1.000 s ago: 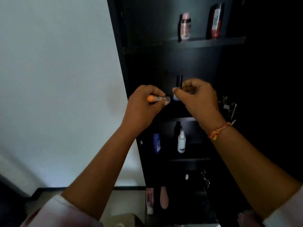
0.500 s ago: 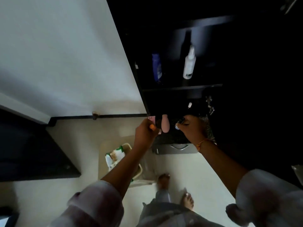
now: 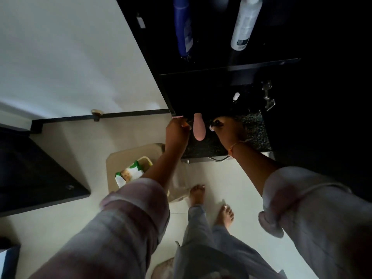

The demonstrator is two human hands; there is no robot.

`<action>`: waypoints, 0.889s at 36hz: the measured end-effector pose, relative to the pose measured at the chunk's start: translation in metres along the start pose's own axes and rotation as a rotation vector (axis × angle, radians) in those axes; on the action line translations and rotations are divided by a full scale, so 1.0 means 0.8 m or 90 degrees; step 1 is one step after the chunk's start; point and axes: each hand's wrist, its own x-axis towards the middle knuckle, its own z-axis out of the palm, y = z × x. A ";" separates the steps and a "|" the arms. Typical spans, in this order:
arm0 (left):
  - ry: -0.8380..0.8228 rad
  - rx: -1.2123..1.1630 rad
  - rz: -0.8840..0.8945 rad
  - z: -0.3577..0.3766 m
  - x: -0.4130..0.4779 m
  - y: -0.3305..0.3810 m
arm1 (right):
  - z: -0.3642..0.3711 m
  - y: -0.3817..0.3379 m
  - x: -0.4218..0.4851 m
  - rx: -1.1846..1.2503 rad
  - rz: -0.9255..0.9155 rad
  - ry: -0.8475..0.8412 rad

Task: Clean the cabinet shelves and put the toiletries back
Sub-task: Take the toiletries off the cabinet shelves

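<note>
left hand (image 3: 177, 133), right hand (image 3: 227, 131), held items unclear

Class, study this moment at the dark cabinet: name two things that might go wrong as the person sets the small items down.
1. The pink tube lies on the speckled counter right between the left hand and right hand; either hand might knock it off.
2. The blue bottle and white bottle stand on the shelf above; a rising hand may bump them in this dim light.

Shelf (image 3: 231, 67) bears 2 bottles (image 3: 244, 25).
</note>
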 end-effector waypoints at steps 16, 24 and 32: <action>-0.040 0.101 0.152 0.026 0.050 -0.022 | 0.046 0.009 0.056 -0.018 -0.016 -0.029; -0.042 0.084 0.170 0.036 0.057 -0.035 | 0.051 0.006 0.055 -0.040 -0.019 -0.030; -0.015 0.066 0.181 0.030 0.051 -0.031 | 0.029 -0.004 0.031 -0.055 -0.021 -0.011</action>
